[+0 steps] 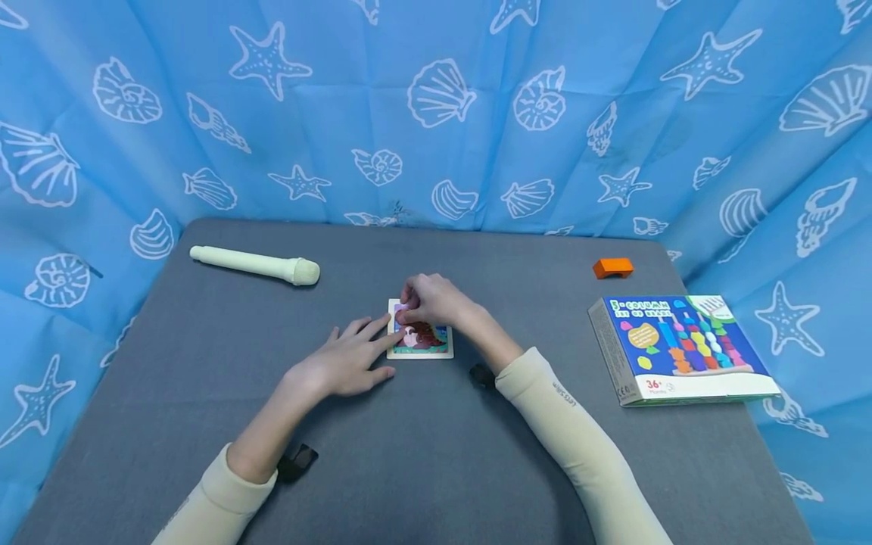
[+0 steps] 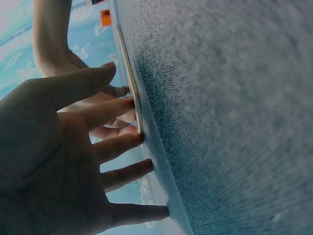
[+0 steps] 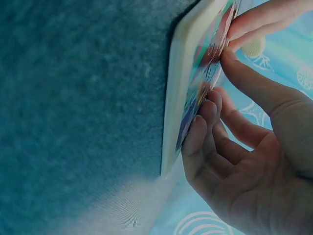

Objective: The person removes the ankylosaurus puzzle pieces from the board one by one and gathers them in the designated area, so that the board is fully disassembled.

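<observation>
A small picture board (image 1: 421, 353) with a pale raised border lies flat in the middle of the table; its picture shows a brown-maned animal. The left hand (image 1: 344, 362) spreads its fingers, palm down, with fingertips touching the board's left side and one finger reaching over the picture. Over the upper left part of the board, the right hand (image 1: 436, 299) bends its fingers down. In the right wrist view, thumb and fingertips of the right hand (image 3: 259, 142) touch the picture surface. Whether they pinch a loose piece is hidden.
A pale microphone-shaped stick (image 1: 255, 263) lies at the back left of the grey table (image 1: 409, 469). An orange arched block (image 1: 613, 267) sits at the back right, behind a box of column beads (image 1: 684, 348). A blue shell-patterned curtain (image 1: 477, 113) hangs behind the table.
</observation>
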Available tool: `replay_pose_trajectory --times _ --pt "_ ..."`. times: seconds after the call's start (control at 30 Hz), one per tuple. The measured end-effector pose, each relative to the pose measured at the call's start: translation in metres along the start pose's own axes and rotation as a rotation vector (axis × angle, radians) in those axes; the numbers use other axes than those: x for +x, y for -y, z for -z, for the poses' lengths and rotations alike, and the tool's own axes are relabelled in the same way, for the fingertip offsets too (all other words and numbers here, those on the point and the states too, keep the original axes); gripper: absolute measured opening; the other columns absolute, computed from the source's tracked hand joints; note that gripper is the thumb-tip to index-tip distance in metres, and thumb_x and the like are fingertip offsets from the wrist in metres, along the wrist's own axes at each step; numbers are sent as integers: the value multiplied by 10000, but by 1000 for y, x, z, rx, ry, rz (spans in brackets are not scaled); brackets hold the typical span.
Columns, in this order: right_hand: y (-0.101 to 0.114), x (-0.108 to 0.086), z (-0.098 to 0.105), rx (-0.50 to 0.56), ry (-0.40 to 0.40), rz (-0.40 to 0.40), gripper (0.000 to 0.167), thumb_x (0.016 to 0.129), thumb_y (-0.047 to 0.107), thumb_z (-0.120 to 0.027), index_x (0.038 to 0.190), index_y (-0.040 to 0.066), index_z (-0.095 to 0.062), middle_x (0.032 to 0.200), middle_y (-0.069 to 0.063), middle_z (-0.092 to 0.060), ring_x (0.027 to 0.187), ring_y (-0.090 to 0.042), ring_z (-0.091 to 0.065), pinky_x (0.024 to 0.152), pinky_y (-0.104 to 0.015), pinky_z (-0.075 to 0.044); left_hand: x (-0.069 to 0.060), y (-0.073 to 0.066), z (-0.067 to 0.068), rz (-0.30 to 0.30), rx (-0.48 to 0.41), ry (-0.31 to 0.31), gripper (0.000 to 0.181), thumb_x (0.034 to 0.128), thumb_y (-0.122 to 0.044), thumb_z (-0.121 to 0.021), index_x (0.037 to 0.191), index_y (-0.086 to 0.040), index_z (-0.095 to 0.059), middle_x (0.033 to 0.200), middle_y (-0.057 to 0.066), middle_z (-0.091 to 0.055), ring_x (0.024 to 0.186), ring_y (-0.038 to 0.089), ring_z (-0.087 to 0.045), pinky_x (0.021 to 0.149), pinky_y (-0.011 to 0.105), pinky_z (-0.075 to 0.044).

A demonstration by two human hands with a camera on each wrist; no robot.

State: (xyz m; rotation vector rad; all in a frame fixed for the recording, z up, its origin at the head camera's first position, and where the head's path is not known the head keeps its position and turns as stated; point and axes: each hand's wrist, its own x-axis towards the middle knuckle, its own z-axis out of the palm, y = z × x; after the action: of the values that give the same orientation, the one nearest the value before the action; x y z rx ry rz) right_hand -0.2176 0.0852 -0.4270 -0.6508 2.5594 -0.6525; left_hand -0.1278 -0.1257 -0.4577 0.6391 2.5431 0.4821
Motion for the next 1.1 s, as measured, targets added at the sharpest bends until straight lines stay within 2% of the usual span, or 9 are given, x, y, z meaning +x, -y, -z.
replay_pose_trajectory --times 0.2,0.4,0.53,0.73,1.1 --pt "3 -1 0 -32 1 22 230 1004 241 -810 1133 65 -737 993 -75 -748 827 -159 -662 709 -251 -517 -1 -5 2 21 -3 8 696 1088 -500 -617 1709 -398 -320 1857 -4 -133 1703 411 -157 1247 863 -149" --pt "-2 2 2 -19 43 52 215 1014 248 -796 1109 67 -729 1014 -75 -735 859 -156 -659 749 -260 -532 4 3 -4 13 -33 0 693 1080 -495 -629 1699 -422 -327 1857 -8 -132 1706 419 -141 1249 865 -123" --pt "-6 2 1 24 66 67 178 1014 247 -794 1052 82 -737 990 -66 -732 818 -149 -644 721 -254 -520 -6 -9 5 5 -20 3 678 1095 -451 -617 1709 -375 -338 1854 34 -147 1692 440 -164 1236 872 -153" --pt "-5 4 0 18 25 68 210 1022 236 -783 1123 58 -736 1057 -93 -754 915 -169 -698 801 -270 -580 -17 -26 21 10 16 30 659 1118 -405 -592 1718 -286 -347 1845 87 -171 1670 470 -203 1227 874 -175" --pt "-1 5 2 -54 -6 49 227 983 232 -834 1101 56 -753 1044 -95 -768 920 -189 -712 819 -299 -601 -17 -24 19 -4 -3 18 670 1108 -421 -607 1716 -313 -347 1842 83 -185 1664 478 -207 1207 892 -179"
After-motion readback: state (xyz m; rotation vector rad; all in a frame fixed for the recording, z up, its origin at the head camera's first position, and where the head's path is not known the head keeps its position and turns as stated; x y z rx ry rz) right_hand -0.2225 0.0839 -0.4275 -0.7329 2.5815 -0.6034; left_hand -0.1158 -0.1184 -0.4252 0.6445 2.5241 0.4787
